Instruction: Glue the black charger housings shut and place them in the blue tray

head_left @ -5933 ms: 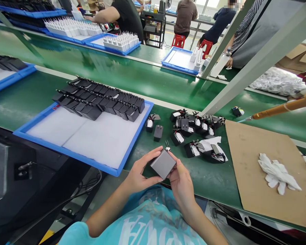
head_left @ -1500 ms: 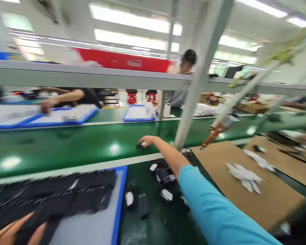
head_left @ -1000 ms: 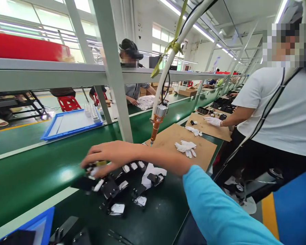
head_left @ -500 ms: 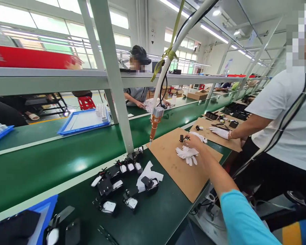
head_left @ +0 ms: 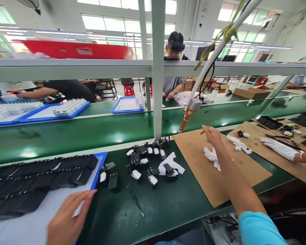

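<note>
My left hand (head_left: 68,217) lies flat with fingers stretched out on the white foam at the near edge of the blue tray (head_left: 100,169). The tray holds rows of black charger housings (head_left: 40,177). My right hand (head_left: 211,134) reaches out over the brown cardboard sheet (head_left: 219,177), fingers extended and nothing in them, just above a pair of white gloves (head_left: 211,154). A small black-and-white charger part (head_left: 241,134) lies on the cardboard to its right. Between my hands, several loose black charger parts (head_left: 148,156) are scattered on the green bench.
An orange screwdriver (head_left: 187,115) hangs on a cable above the cardboard's far corner. Tweezers (head_left: 135,200) lie on the bench near the front. A co-worker's gloved hand (head_left: 279,148) rests on the neighbouring cardboard at right. A grey upright post (head_left: 158,85) stands behind the loose parts.
My right hand carried a small part from the belt to the cardboard and now holds nothing; the part lies to its right. My left hand is back in view, on the tray.
</note>
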Demonstrator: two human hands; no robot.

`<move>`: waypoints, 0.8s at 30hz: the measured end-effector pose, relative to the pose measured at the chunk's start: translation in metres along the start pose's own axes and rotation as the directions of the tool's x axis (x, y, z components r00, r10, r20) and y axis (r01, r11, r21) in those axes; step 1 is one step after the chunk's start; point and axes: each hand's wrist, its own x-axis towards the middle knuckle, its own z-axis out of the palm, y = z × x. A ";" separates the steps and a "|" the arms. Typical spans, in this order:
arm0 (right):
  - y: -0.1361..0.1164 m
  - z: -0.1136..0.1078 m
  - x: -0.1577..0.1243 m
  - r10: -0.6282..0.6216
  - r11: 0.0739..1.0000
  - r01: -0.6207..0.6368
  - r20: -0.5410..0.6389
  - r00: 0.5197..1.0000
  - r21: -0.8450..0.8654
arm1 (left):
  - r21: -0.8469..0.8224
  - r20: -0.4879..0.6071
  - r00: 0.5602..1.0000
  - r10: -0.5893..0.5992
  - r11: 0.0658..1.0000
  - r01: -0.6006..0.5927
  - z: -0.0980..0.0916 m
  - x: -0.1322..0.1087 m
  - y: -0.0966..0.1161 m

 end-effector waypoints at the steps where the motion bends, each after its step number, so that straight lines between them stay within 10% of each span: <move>1: -0.010 0.008 0.001 -0.031 0.994 0.028 0.027 0.999 0.104 | -0.050 0.019 1.000 0.003 0.999 -0.002 0.013 -0.003 0.007; 12: -0.083 0.050 -0.013 -0.146 0.671 -0.018 0.156 0.977 0.741 | 0.049 0.138 0.959 -0.248 0.969 0.244 0.086 -0.007 0.032; 24: -0.098 0.028 -0.087 0.064 0.541 -0.119 0.101 0.993 0.833 | -0.138 0.285 0.901 -0.326 0.916 0.376 0.047 -0.035 0.030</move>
